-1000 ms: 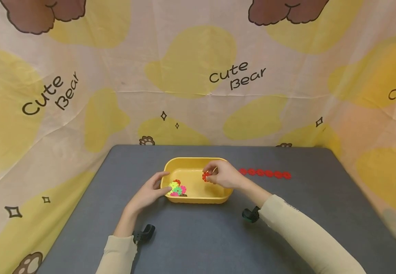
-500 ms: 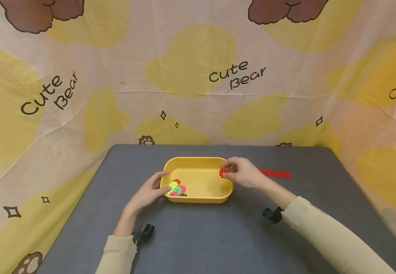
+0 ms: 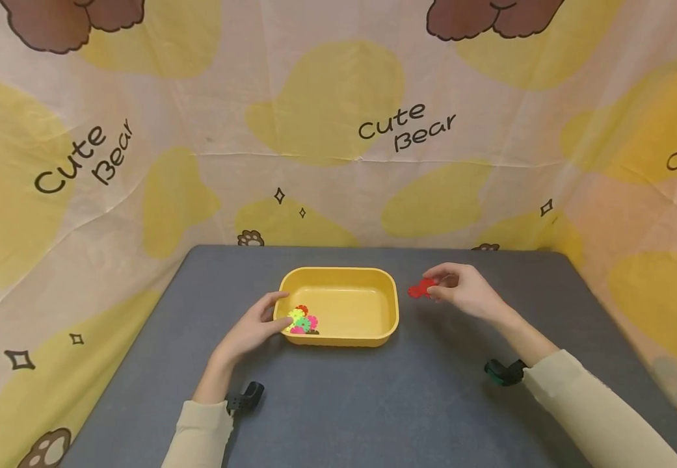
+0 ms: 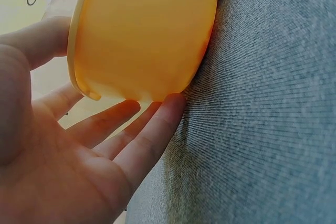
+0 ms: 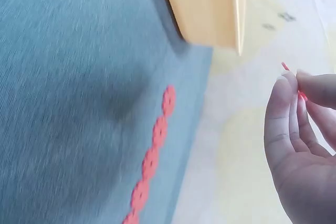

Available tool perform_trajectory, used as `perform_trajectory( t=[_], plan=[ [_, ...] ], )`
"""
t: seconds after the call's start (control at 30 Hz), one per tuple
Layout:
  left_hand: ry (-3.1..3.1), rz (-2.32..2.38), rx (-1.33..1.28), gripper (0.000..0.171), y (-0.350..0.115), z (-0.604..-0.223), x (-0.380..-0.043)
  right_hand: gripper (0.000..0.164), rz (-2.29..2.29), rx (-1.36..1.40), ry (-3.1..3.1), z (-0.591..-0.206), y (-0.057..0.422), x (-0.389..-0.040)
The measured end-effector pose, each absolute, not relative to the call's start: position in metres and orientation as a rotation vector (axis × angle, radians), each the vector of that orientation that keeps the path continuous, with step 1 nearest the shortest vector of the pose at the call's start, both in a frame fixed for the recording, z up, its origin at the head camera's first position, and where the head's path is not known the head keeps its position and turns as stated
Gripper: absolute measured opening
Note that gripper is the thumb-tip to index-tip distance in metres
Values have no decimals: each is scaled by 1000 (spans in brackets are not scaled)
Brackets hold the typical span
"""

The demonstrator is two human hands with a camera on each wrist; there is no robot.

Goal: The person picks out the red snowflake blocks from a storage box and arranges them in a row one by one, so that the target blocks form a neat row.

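Note:
In the head view, a yellow plastic tray (image 3: 350,339) lies on the table, with several coloured snowflake discs (image 3: 303,323) heaped in its left corner. My left hand (image 3: 254,328) holds the tray's left end, thumb over the rim. From the left wrist view, fingertips (image 4: 173,103) touch the outer wall. To the right of the tray, my right hand (image 3: 469,294) pinches a red snowflake disc (image 3: 430,286) between thumb and fingers. The right wrist view shows that disc (image 5: 285,66) nearly edge-on. Below it runs a row of red snowflake discs (image 5: 150,163), mostly hidden by the hand in the head view.
The grey table (image 3: 338,403) carries the tray and the disc row. A printed cloth (image 3: 326,130) hangs behind and along both sides. Dark straps with small devices (image 3: 504,372) sit on both wrists.
My right hand has carried the red snowflake disc out from over the tray, rightward to above the near end of the red row. The left hand and tray stay put.

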State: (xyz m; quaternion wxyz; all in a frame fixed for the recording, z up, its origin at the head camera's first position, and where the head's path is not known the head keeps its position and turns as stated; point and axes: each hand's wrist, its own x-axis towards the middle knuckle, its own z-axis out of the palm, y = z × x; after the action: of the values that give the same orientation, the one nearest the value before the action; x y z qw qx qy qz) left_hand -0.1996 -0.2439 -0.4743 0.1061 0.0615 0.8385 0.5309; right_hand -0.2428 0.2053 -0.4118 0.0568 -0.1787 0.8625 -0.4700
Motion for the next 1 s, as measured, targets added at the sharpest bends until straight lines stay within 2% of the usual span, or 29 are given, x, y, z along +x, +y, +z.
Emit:
perform_trajectory(
  t=[0.47, 1.0],
  plan=[
    [2456, 1577, 188, 70, -243, -474, -201, 36, -1444, -323, 2719, -424, 282, -237],
    [2452, 1571, 187, 69, -244, -474, -199, 39, -1490, -146, 2784, -457, 331, -244]
  ],
)
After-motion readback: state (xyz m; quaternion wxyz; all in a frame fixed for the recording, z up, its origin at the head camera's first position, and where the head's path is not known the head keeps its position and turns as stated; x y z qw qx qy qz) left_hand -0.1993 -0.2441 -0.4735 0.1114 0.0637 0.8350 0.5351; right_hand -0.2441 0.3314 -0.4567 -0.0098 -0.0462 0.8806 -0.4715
